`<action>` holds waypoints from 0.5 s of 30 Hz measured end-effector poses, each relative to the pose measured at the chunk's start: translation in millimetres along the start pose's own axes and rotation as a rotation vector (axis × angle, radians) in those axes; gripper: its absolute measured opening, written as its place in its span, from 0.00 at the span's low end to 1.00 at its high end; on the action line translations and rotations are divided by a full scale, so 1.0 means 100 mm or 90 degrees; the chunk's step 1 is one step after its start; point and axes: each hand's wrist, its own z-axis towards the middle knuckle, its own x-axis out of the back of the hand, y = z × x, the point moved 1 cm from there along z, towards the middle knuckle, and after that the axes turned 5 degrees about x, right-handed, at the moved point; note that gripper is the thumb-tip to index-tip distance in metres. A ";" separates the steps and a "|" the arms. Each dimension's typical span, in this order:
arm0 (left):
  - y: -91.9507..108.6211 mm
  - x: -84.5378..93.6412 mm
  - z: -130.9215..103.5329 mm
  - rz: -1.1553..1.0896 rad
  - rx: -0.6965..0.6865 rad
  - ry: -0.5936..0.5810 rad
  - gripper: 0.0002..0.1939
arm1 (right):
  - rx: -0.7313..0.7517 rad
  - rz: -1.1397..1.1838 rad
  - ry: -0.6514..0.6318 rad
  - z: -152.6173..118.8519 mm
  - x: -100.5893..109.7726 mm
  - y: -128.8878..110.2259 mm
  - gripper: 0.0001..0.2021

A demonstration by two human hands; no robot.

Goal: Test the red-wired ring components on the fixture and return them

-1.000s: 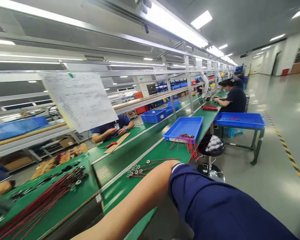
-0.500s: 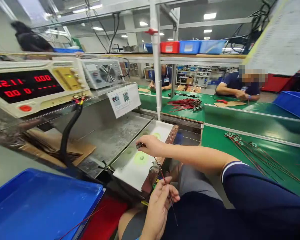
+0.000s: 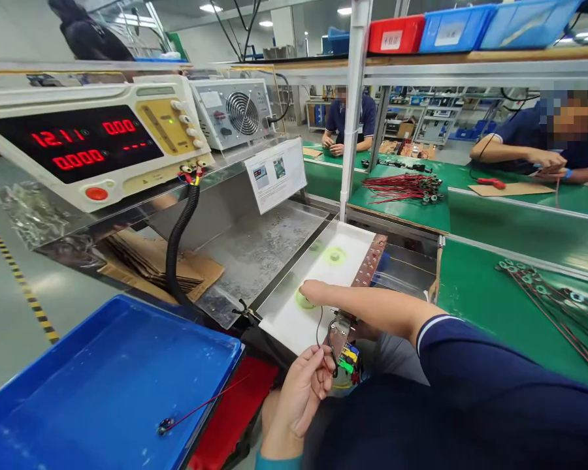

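Head view: the left hand [image 3: 298,391] pinches a thin wire [image 3: 321,320] running lengthwise toward twelve o'clock, up to the right hand [image 3: 315,293], which is nearer the green ring [image 3: 302,303] on the white board [image 3: 281,321]; its hidden fingertips' grip I can't tell.

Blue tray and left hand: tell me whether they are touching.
Apart. The head view shows the left hand beyond the right edge of the blue tray, with something red visible between them.

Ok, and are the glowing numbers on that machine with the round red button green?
No, the digits on the machine's black display glow red, above the round red button.
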 end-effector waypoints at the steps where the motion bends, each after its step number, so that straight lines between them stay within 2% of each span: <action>1: 0.01 -0.01 0.02 -0.001 -0.005 0.008 0.26 | -0.002 -0.003 -0.008 0.01 0.00 0.00 0.12; 7: 0.02 -0.09 0.11 -0.019 -0.038 0.077 0.28 | -0.032 0.018 -0.024 0.02 0.05 0.00 0.09; 10: 0.03 -0.16 0.15 -0.016 -0.070 0.130 0.30 | -0.022 0.043 0.018 -0.14 0.16 0.04 0.12; 12: 0.06 -0.21 0.20 0.000 -0.116 0.175 0.29 | 0.033 0.123 0.078 -0.43 0.30 0.06 0.15; 15: 0.10 -0.26 0.30 0.042 -0.204 0.254 0.27 | 0.237 0.435 0.117 -1.17 0.61 0.13 0.18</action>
